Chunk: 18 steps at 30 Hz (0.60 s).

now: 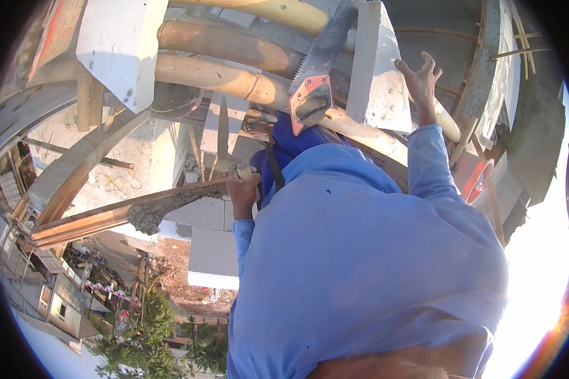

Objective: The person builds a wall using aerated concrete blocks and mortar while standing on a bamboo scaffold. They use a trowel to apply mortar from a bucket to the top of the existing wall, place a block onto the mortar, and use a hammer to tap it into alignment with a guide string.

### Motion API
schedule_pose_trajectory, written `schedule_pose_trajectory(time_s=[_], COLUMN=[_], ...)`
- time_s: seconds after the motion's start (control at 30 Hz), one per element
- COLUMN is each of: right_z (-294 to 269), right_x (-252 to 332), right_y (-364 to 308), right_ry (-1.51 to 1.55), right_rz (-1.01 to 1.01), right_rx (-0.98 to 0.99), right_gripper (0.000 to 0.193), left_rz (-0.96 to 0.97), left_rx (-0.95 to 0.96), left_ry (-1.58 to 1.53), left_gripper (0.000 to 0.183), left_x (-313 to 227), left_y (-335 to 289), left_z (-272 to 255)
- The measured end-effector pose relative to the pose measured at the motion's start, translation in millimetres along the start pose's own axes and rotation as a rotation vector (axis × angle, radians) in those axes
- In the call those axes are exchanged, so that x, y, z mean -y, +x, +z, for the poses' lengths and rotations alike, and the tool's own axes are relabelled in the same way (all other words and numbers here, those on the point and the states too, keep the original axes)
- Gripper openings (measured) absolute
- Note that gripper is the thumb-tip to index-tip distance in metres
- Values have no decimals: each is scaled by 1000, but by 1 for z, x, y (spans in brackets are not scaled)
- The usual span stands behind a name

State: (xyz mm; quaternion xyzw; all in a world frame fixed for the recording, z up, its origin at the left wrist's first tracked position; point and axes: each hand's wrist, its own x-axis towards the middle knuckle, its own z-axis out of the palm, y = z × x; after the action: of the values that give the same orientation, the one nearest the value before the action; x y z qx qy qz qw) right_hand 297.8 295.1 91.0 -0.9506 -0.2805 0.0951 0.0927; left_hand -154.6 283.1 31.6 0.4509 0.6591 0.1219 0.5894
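My left hand [243, 191] is closed round the handle end of a trowel [223, 132], whose narrow grey blade points away from me. Beside it, a plank edge carries a lump of wet mortar [150, 215]. My right hand [422, 81] is raised with its fingers spread and bent, holding nothing. Its fingertips are close to the right side of an upright white block [378, 69]; whether they touch it I cannot tell. Left of that block, a handsaw [325, 54] with a red handle lies across round poles, its teeth facing left.
Thick wooden poles [227, 47] cross in front of me. Another large white block [121, 50] stands at the far left. Pale blocks [213, 252] lie below my left hand. A red bucket-like container [480, 179] is at the right. Rooftops and trees [148, 328] show far below.
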Motion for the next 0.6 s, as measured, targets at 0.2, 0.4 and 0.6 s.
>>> schedule_pose_trajectory(time_s=[0.2, 0.4, 0.6], right_z=[18, 43, 13], right_x=[32, 22, -34], right_y=[-3, 11, -3], right_ry=[-7, 28, -11], right_rz=[-127, -83, 68], right_rx=[66, 138, 196], right_gripper=[104, 101, 101], left_rz=[350, 513, 420], left_rx=[140, 132, 154], left_ry=[228, 624, 763], left_gripper=[39, 43, 54], left_x=[-55, -69, -69], left_y=[74, 82, 90], left_z=[82, 128, 140])
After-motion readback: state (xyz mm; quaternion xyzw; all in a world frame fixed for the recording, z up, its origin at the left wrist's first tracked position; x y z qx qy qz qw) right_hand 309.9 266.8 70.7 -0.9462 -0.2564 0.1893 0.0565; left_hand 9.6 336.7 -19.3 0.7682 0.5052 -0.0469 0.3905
